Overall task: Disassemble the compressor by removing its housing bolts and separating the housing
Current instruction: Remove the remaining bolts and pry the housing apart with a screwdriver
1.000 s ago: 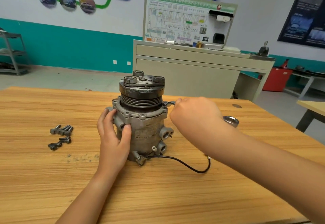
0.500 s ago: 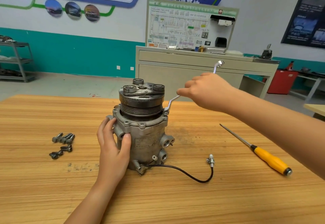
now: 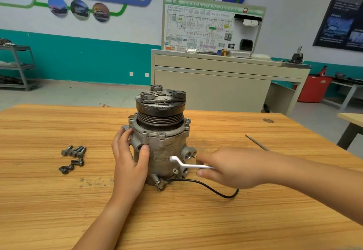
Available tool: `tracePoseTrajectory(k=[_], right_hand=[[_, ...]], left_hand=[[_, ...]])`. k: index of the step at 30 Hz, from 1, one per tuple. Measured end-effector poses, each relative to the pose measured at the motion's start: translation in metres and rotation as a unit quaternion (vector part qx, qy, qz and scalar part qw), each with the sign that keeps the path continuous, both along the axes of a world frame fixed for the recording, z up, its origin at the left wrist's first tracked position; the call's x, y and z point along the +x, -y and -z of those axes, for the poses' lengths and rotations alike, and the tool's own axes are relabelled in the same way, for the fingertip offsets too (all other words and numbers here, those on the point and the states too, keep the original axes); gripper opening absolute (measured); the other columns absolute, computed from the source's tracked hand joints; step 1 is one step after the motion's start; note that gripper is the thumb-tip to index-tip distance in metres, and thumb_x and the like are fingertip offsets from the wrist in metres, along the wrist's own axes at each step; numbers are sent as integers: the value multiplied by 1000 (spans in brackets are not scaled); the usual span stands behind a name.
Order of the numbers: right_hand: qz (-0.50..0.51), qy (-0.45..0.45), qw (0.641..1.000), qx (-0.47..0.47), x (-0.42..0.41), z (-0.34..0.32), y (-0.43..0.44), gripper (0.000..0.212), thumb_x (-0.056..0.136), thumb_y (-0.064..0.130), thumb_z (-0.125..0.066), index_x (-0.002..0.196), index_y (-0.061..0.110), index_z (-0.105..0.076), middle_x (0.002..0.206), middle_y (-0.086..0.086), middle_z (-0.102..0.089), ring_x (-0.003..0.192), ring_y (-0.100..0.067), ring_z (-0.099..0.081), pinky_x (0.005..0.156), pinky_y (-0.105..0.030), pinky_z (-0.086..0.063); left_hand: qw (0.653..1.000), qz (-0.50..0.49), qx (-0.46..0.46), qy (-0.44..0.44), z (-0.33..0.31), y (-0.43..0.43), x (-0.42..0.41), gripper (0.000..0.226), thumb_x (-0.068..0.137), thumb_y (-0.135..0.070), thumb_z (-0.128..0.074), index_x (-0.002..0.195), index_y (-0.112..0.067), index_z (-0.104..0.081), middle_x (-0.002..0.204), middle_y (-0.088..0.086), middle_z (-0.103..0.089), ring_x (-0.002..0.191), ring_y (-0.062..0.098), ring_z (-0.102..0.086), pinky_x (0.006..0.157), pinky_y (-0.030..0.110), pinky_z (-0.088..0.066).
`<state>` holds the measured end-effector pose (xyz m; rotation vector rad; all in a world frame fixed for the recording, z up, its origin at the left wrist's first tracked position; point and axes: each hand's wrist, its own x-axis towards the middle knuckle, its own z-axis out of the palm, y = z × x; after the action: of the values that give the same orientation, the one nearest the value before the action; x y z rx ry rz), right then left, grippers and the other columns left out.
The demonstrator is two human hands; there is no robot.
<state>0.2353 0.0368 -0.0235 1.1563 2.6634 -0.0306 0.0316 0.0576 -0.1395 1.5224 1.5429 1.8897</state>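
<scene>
— Where is the compressor (image 3: pixel 163 145)?
— Upright, mid-table (image 3: pixel 59 210). The left hand (image 3: pixel 127 163) grips its side at nine o'clock, thumb on the front.
— The right hand (image 3: pixel 231 169)?
— At four o'clock, curled round a blurred wrench (image 3: pixel 188 165) that crosses the housing's lower front.
— Nearby?
— Loose bolts (image 3: pixel 76 151) well apart at nine; a black wire (image 3: pixel 227 197) loops toward five; the forearm hides most of a screwdriver (image 3: pixel 257 142) at three.
</scene>
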Motion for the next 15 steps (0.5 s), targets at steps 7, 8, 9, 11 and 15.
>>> tracePoseTrajectory(k=[7,8,9,11,15], right_hand=[[162,-387,893,-163,20,-24,-9,23,96,32,-42,91,19,-60,49,7,-50,38,-7,-43,40,-18,-37],[183,-408,879,-165,21,-23,-11,25,96,31,-41,93,17,-62,48,7,-49,40,-8,-44,41,-18,-39],[205,-416,868,-175,20,-22,-15,26,98,30,-40,96,16,-62,48,5,-49,41,-9,-45,43,-19,-40],[263,-421,837,-232,18,-19,-23,29,99,27,-38,101,12,-62,51,1,-46,43,-12,-43,46,-22,-40],[329,-456,765,-314,14,-18,-32,15,96,19,-37,92,8,-47,50,0,-38,39,-13,-29,46,-25,-28]], left_hand=[[1000,6,-4,7,-1,1,0,47,93,-13,-52,137,-15,-35,147,-3,-22,118,-17,-19,107,42,-33],[1000,7,-4,8,-2,1,0,47,92,-13,-52,137,-14,-35,145,-5,-22,117,-18,-19,108,42,-33],[1000,9,-3,9,-2,1,0,47,92,-13,-52,136,-14,-35,142,-8,-22,117,-18,-19,109,42,-32],[1000,13,-6,16,-3,1,0,47,92,-13,-52,136,-15,-35,138,-12,-22,118,-19,-18,109,45,-33],[1000,13,-9,19,-3,2,-1,47,92,-13,-52,136,-16,-35,137,-14,-21,122,-16,-19,109,47,-33]])
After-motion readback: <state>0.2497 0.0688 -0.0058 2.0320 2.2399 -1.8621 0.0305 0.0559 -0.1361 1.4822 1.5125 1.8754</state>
